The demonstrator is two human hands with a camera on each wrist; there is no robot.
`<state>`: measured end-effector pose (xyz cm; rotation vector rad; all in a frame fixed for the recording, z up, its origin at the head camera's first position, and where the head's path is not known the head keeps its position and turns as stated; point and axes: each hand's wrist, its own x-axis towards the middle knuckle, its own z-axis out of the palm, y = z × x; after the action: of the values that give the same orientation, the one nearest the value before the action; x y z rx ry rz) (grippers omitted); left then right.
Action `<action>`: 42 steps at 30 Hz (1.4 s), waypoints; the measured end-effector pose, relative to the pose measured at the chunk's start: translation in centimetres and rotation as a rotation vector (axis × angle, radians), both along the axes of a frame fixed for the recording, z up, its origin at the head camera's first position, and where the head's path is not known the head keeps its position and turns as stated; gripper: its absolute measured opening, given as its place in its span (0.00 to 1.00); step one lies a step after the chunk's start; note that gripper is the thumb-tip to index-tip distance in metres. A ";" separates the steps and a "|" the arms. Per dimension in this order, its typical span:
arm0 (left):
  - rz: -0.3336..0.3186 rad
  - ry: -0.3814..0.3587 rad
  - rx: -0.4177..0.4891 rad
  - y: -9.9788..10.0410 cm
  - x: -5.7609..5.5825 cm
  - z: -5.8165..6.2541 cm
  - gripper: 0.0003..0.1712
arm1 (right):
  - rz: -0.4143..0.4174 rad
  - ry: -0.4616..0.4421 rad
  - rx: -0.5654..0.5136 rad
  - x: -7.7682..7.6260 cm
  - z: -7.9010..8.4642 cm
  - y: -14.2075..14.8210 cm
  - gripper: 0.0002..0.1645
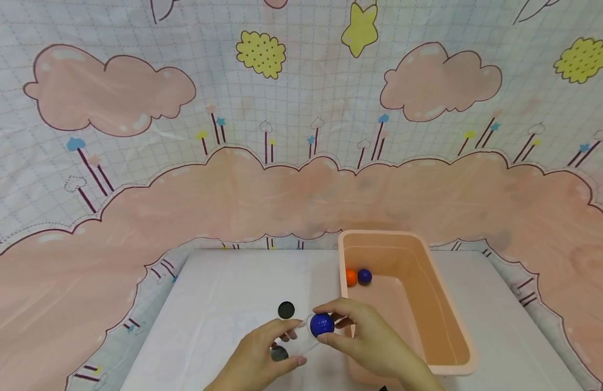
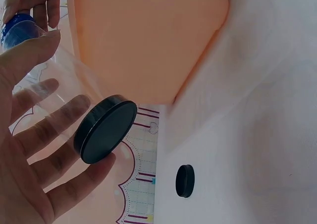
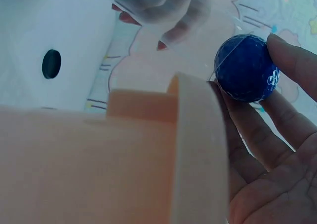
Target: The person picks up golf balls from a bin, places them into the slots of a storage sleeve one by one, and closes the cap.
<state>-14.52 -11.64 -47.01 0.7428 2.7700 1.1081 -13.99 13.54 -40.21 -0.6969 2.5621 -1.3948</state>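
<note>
My left hand [image 1: 262,347] holds a clear plastic tube [image 2: 69,75], thumb on one side and fingers on the other. A black cap [image 2: 106,131] closes the tube's near end. With thumb and fingers, my right hand [image 1: 367,334] pinches a dimpled blue golf ball [image 1: 322,325] at the tube's other end. In the right wrist view the clear edge crosses the ball [image 3: 246,68], so part of it appears to be inside the mouth. A loose black cap [image 1: 286,310] lies on the white table beyond the left hand.
A peach plastic bin [image 1: 452,320] stands on the table [image 1: 223,293] at the right, its left rim close to my right hand. Inside, at its far left corner, sit an orange ball [image 1: 350,277] and another blue ball [image 1: 364,276]. A patterned cloth [image 1: 281,195] hangs behind.
</note>
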 end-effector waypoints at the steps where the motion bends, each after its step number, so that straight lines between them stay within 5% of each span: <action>1: 0.000 0.001 0.001 0.0 0.1 -0.1 0.32 | 0.001 0.000 -0.008 0.0 -0.1 -0.1 0.23; 42: 0.049 0.085 0.014 0.6 -0.1 -0.1 0.32 | 0.003 0.032 -0.017 -0.5 -0.8 -0.1 0.22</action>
<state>-14.63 -11.04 -47.12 0.7450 2.8680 1.1314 -14.54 13.39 -41.02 -0.7310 2.5756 -1.4179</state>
